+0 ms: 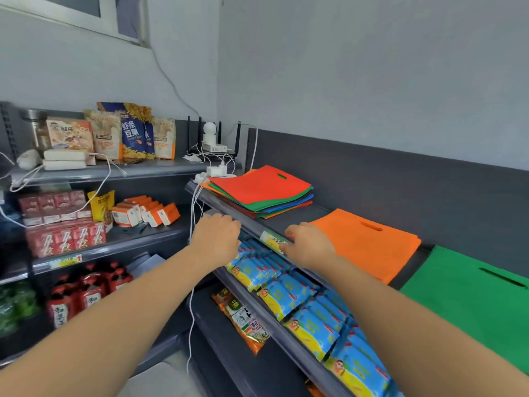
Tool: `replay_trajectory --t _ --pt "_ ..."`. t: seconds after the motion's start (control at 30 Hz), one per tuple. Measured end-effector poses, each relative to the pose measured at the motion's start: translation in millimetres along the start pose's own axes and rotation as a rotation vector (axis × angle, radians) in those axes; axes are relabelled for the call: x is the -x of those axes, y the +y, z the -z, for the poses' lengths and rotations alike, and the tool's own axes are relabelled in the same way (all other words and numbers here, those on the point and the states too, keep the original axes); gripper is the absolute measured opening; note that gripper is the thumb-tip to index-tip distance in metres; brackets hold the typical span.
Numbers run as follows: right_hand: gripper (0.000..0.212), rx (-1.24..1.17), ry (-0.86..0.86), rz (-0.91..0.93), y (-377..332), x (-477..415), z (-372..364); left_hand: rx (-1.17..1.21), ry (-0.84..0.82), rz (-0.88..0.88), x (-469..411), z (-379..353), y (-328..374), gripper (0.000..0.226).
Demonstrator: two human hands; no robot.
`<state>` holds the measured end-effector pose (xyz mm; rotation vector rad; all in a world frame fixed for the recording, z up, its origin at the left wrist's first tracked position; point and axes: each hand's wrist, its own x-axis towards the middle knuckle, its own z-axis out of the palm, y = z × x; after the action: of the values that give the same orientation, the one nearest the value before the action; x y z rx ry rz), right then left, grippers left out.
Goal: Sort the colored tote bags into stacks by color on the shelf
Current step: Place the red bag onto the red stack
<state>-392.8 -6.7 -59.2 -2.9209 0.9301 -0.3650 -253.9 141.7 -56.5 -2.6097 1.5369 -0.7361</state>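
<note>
The left hand (216, 236) and right hand (307, 245) are at the front edge of the shelf (286, 217), fingers loosely bent, holding nothing. Past both hands lies a mixed pile of tote bags (259, 190), red on top. Orange bags (363, 239) lie just right of the right hand, and green bags (472, 305) lie farther right.

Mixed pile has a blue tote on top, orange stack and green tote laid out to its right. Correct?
No: the top tote of the mixed pile is red, not blue; blue shows only as an edge lower down. The orange stack and green tote do lie to its right, as the head view shows.
</note>
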Motion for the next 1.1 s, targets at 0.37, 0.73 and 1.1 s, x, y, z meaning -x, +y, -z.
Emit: replay_trajectory --t 0.37,0.73,1.1 --pt "0.04 -0.079 0.068 0.08 -15.7 -158.8 -15.9 0.031 0.053 0.055 -114.3 -57.7 -63.6 0.028" --pt "0.068 0.015 -0.153 0.128 -27.5 -259.9 -43.0 0.105 0.05 0.01 -199.2 -115.9 -117.7 0.026" --pt "0.077 -0.107 -0.227 0.075 -32.9 -291.8 -48.3 0.34 -0.141 -0.277 -263.0 -150.9 -152.6 0.062"
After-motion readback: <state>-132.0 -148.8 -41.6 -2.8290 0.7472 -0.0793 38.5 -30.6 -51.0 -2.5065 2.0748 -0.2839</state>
